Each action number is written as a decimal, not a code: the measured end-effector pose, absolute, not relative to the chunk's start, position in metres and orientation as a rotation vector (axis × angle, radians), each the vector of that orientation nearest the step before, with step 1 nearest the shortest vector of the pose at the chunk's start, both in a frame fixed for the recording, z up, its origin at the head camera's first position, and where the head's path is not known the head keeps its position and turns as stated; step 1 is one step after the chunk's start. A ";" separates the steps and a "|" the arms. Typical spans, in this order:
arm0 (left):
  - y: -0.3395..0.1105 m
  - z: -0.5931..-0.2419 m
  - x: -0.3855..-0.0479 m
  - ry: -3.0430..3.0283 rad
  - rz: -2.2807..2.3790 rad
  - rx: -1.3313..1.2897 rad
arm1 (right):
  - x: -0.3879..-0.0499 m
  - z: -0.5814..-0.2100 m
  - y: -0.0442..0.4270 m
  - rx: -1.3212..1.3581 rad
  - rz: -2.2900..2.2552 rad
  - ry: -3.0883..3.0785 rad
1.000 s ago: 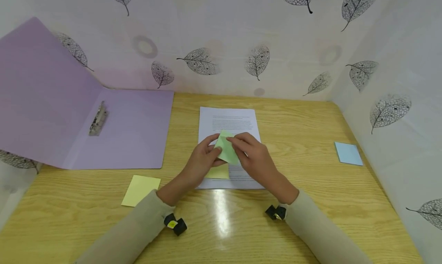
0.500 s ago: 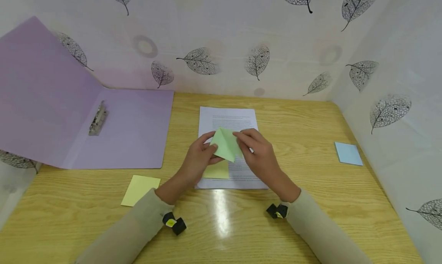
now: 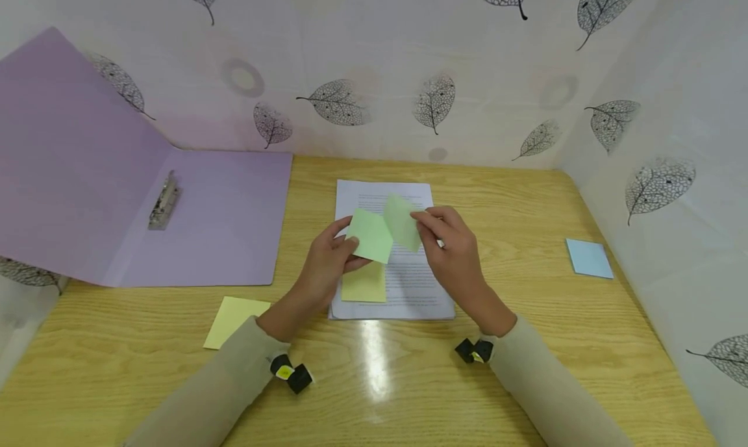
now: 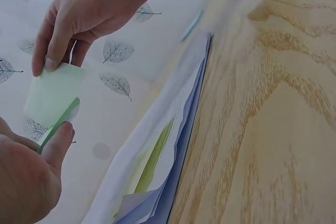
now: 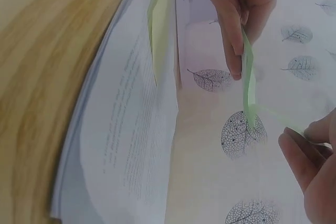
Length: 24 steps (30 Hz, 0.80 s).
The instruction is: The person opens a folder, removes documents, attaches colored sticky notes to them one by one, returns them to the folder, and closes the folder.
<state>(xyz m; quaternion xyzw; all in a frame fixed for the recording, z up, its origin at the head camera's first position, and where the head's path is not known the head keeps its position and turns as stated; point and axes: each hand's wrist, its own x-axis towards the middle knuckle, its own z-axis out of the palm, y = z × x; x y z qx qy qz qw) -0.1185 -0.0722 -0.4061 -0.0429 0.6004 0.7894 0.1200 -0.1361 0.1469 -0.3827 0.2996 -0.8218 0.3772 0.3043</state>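
Note:
The left hand (image 3: 327, 260) grips a pad of green sticky notes (image 3: 371, 236) with its thumb on top, above the printed sheets (image 3: 417, 284). Between thumb and fingers, the right hand (image 3: 456, 251) pinches a single green note (image 3: 402, 223) just right of the pad. In the left wrist view that note (image 4: 55, 92) hangs from the right fingertips, near the pad's edge. The right wrist view shows the pad (image 5: 248, 72) edge-on in the left hand. A yellow note (image 3: 363, 284) lies on the lower left of the sheets.
An open purple folder (image 3: 234, 219) with a metal clip (image 3: 165, 201) stands at the left. A yellow pad (image 3: 234, 317) lies near the left forearm. At the table's right edge is a blue pad (image 3: 589, 258). A leaf-patterned cloth (image 3: 374, 57) hangs behind.
The right hand has moved right and slightly up with the single green note, which now stands out from the pad. The left hand has shifted slightly left with the pad.

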 end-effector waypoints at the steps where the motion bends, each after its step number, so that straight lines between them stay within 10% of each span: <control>1: -0.072 -0.406 -0.119 1.756 2.308 -0.124 | -0.137 -0.383 0.147 0.785 1.004 -2.178; 24: -0.136 -0.402 -0.094 1.985 2.215 -0.118 | -0.142 -0.381 0.155 0.690 1.137 -2.128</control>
